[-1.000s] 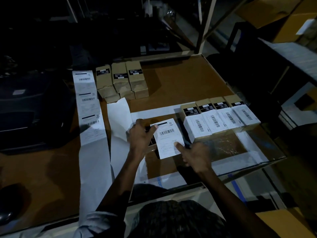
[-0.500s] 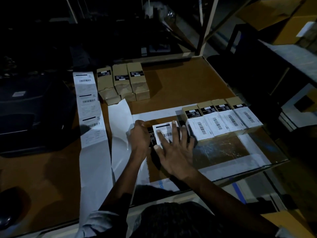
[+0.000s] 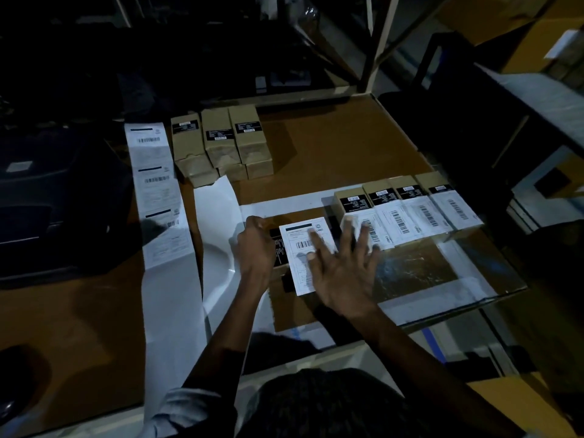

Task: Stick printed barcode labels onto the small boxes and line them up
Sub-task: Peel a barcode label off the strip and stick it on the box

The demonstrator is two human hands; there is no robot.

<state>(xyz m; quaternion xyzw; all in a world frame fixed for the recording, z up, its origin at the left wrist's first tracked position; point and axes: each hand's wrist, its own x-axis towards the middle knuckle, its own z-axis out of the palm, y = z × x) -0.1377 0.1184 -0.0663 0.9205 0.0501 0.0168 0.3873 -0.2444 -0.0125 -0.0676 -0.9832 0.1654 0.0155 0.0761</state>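
A small brown box lies in front of me with a white barcode label (image 3: 303, 248) on its top. My right hand (image 3: 343, 263) lies flat on the label with fingers spread and straight. My left hand (image 3: 256, 248) grips the box's left end, fingers curled round it. Just to the right, several labelled boxes (image 3: 407, 213) stand side by side in a row. Several unlabelled brown boxes (image 3: 221, 140) are stacked farther back. A strip of printed labels (image 3: 155, 191) runs down the left side of the table.
Empty white backing paper (image 3: 218, 232) curls next to my left hand. A dark printer (image 3: 53, 197) sits at the left. The brown table (image 3: 331, 147) ends at its right edge (image 3: 505, 279); cardboard cartons (image 3: 537, 30) stand at the far right.
My right hand went from pinching the label's corner to pressing flat on it, and has slid toward me and rightward, uncovering more of the label. My left hand stays on the box.
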